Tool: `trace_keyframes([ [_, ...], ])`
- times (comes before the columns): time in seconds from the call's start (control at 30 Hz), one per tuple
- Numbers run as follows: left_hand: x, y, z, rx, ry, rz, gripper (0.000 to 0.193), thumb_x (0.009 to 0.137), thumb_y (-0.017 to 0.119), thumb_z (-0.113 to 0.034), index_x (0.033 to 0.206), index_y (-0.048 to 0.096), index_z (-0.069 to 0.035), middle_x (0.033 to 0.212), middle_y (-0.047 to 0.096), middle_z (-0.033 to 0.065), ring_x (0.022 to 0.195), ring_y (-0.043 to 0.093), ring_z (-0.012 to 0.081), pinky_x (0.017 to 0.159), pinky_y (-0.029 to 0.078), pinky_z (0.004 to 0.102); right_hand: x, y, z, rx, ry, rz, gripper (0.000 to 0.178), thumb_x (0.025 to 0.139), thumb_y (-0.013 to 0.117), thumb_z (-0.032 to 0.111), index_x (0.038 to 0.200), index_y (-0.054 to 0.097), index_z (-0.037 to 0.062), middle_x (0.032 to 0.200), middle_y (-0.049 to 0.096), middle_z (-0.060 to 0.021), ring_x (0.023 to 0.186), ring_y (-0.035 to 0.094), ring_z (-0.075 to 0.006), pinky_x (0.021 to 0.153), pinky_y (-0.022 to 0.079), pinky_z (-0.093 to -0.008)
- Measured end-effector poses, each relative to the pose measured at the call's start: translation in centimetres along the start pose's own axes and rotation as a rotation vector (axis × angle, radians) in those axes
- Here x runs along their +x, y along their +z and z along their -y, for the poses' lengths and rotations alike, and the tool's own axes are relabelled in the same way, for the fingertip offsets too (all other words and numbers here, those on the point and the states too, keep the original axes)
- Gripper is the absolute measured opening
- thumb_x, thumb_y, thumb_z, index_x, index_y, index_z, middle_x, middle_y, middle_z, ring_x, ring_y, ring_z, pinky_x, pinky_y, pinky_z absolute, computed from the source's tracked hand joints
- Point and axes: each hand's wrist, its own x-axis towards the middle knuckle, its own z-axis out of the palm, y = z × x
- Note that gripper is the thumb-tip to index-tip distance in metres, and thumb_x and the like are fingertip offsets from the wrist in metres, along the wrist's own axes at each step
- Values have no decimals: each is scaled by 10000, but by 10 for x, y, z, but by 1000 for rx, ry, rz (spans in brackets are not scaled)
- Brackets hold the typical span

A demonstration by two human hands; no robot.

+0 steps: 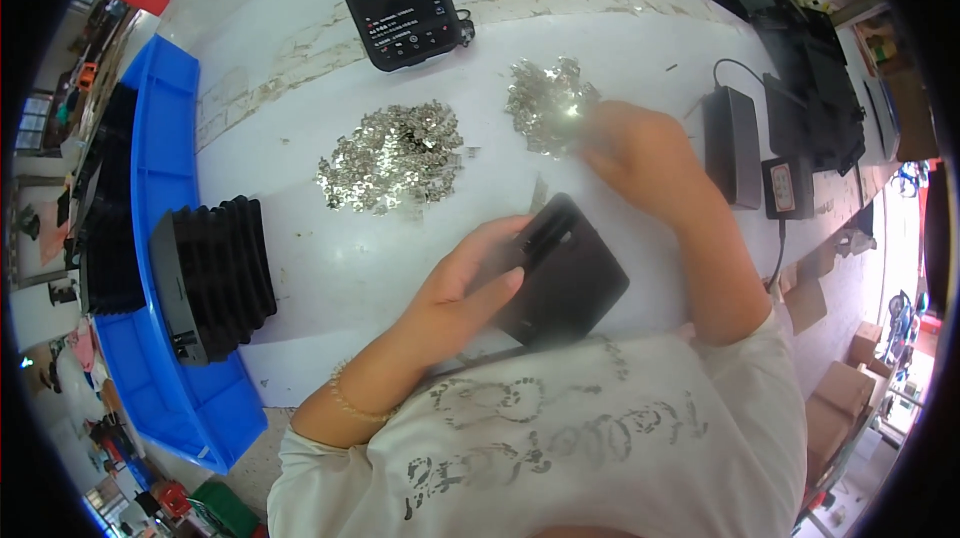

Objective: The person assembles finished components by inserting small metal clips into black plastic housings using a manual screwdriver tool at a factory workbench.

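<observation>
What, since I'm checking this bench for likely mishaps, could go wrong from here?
1. The right hand is at the right pile of loose, shiny pieces; a careless sweep might scatter some, perhaps into the left pile nearby.
2. The left hand alone holds the flat black part, close to the shirt, so it could slip or snag on the cloth.
</observation>
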Motion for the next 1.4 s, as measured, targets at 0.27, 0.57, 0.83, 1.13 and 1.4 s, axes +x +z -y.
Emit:
trace_keyframes([
  [0.27, -4, 0, 4, -24, -83, -19, 444, 939, 473, -98, 1356, 335, -33, 1258, 496, 85, 1128, 489, 156, 951, 406, 314, 0, -7, 18, 5, 84, 103, 40, 728, 586, 36, 766, 576, 42, 721, 603, -113, 678, 585, -311, 610, 452, -387],
  [0.57, -3, 1, 3, -78, -90, 18, 473, 942, 504, -198, 1352, 337, -32, 1263, 468, 94, 1152, 447, 163, 978, 373, 316, -3, -11, 21, 16, 4, 68, 77, 698, 566, -12, 760, 556, 31, 735, 598, -121, 677, 580, -314, 603, 446, -381],
  [0.83, -4, 0, -1, -151, -114, 16, 462, 939, 507, -200, 1347, 355, -44, 1227, 493, 90, 1117, 468, 155, 949, 393, 310, 0, -21, 44, 308, -90, -25, 118, 745, 581, -36, 813, 508, 27, 746, 546, -127, 637, 536, -318, 584, 428, -346],
  [1.13, -3, -2, 4, -110, -124, -9, 416, 940, 482, -136, 1336, 382, -61, 1200, 512, 80, 1094, 481, 152, 936, 396, 299, -6, -7, 53, 373, -423, -64, 158, 712, 608, -40, 821, 549, 58, 692, 535, -58, 571, 515, -255, 522, 381, -331],
  [1.4, -2, -3, 5, -66, -61, -5, 412, 941, 471, -100, 1339, 376, -54, 1233, 504, 91, 1142, 470, 170, 957, 386, 303, -14, 11, 59, 372, -587, 17, 244, 641, 674, 6, 856, 588, 81, 676, 544, -3, 532, 496, -200, 491, 338, -310],
])
